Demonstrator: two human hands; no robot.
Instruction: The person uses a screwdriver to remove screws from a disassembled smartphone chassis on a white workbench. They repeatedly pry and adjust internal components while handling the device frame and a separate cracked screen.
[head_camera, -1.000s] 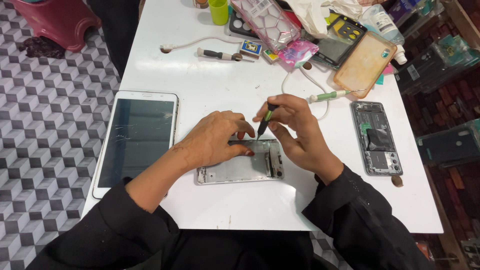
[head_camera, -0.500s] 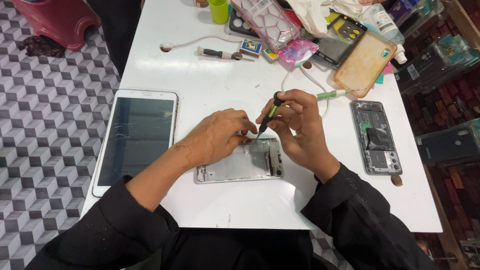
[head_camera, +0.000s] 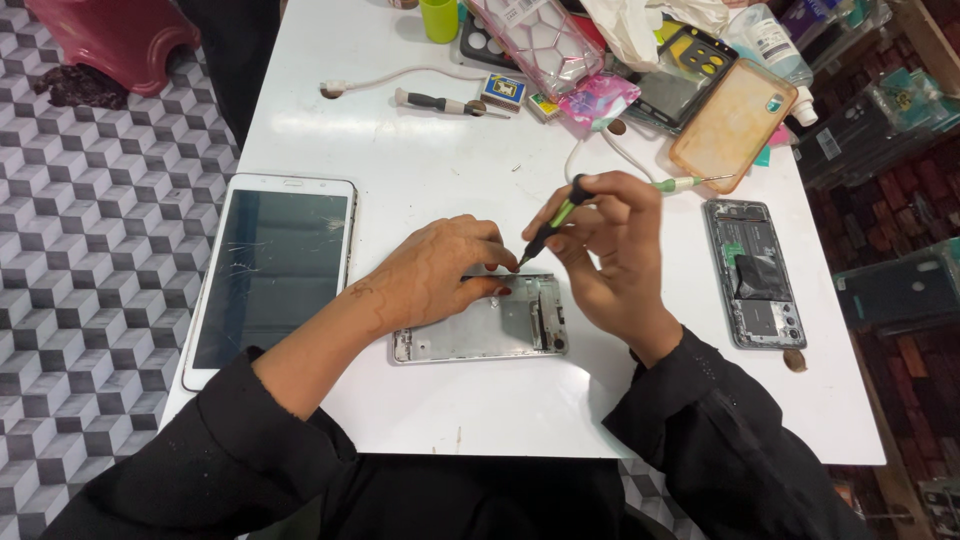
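An opened silver phone frame (head_camera: 485, 330) lies flat near the front of the white table (head_camera: 420, 170). My left hand (head_camera: 435, 270) rests palm down on its upper part, pressing it against the table. My right hand (head_camera: 610, 250) pinches a small black and green screwdriver (head_camera: 552, 222), held tilted with its tip down at the frame's top edge, just beside my left fingertips. Both arms wear black sleeves.
A white tablet (head_camera: 268, 270) lies face up at the left edge. An open phone (head_camera: 752, 272) shows its insides at the right. Farther back lie another screwdriver (head_camera: 440, 102), a white cable, an orange phone case (head_camera: 732, 122), a clear case, a green cup (head_camera: 438, 18) and small boxes.
My right hand has lifted slightly and moved right, tilting the screwdriver more while its tip stays at the frame's top edge. My left hand stays on the frame.
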